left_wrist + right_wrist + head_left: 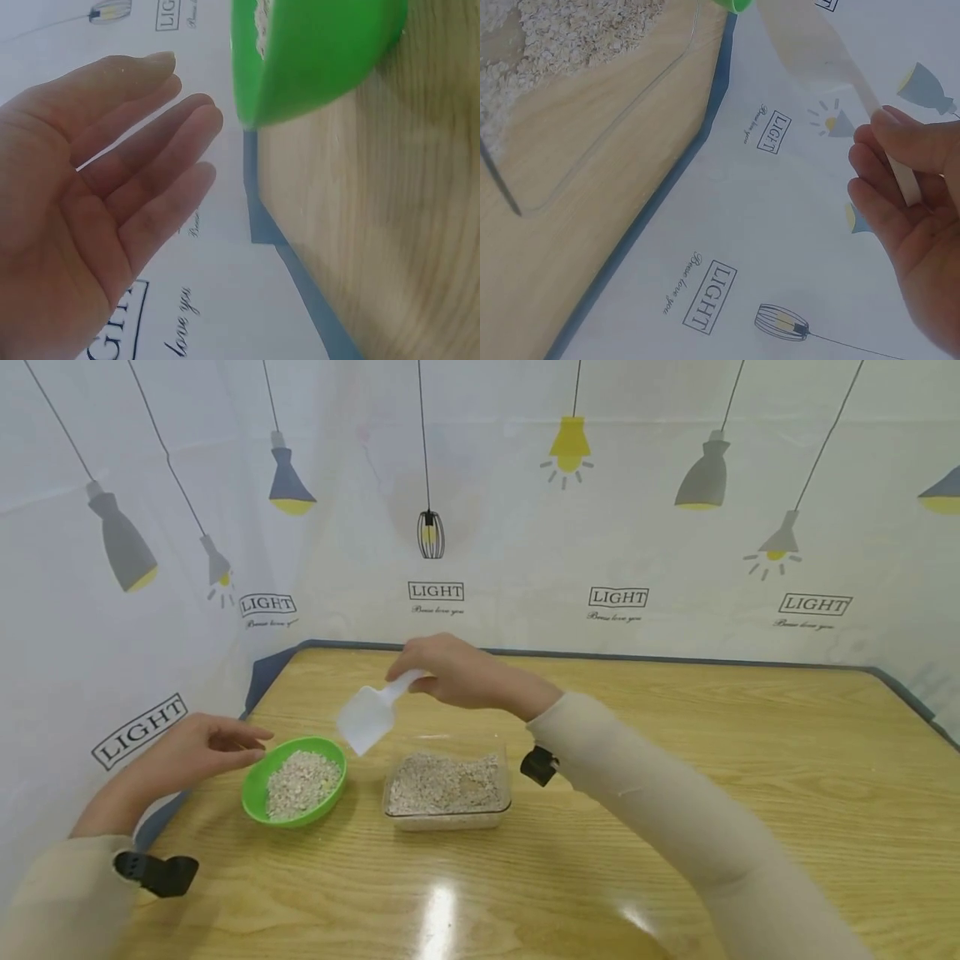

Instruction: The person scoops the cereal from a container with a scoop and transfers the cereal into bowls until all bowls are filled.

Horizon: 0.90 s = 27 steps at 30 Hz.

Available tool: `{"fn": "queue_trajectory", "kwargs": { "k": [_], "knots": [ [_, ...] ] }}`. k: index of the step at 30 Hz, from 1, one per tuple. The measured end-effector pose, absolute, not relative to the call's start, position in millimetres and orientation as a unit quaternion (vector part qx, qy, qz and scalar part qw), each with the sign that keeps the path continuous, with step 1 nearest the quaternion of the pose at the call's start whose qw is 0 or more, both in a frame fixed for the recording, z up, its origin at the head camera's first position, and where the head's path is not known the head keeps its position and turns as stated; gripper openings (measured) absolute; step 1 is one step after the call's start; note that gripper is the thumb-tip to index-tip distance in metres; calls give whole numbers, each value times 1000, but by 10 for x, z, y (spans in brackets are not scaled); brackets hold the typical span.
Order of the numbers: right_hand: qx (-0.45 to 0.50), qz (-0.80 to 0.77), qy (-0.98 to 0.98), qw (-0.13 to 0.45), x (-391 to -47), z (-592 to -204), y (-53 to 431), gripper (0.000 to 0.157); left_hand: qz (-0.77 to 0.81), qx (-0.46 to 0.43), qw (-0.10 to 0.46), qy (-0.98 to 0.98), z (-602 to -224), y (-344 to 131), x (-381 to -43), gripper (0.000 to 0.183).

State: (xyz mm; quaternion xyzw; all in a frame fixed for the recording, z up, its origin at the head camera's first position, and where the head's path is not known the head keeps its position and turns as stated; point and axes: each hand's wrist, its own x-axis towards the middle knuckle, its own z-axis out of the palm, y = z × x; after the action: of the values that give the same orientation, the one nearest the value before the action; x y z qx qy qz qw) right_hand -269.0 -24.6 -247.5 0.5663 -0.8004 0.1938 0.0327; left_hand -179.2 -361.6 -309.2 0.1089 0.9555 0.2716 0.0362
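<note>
My right hand grips the handle of a white plastic scoop, thumb on one side and fingers curled round the other in the right wrist view. The scoop's blade hangs in the air between a green bowl and a clear rectangular container. Rolled oats lie in the bowl, and more oat flakes fill much of the container. Beside the bowl's left rim is my left hand, its fingers loosely extended and holding nothing; the left wrist view shows a gap between fingertips and bowl.
The wooden table spreads out to the right of the container. A white cloth printed with lamps hangs behind it and on the left. Blue edging runs along the table's far side. Each wrist bears a black camera.
</note>
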Motion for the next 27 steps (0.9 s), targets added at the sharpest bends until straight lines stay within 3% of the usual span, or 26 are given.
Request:
{"fn": "queue_trajectory", "kwargs": {
  "k": [13, 27],
  "knots": [
    [574, 188, -795, 60, -2675, -2453, 170, 21, 273, 185, 21, 944, -2889, -3133, -1849, 34],
    [548, 150, -822, 28, -2640, -2506, 426, 21, 298, 255, 53, 918, -2939, -2603, -2032, 29]
  ]
}}
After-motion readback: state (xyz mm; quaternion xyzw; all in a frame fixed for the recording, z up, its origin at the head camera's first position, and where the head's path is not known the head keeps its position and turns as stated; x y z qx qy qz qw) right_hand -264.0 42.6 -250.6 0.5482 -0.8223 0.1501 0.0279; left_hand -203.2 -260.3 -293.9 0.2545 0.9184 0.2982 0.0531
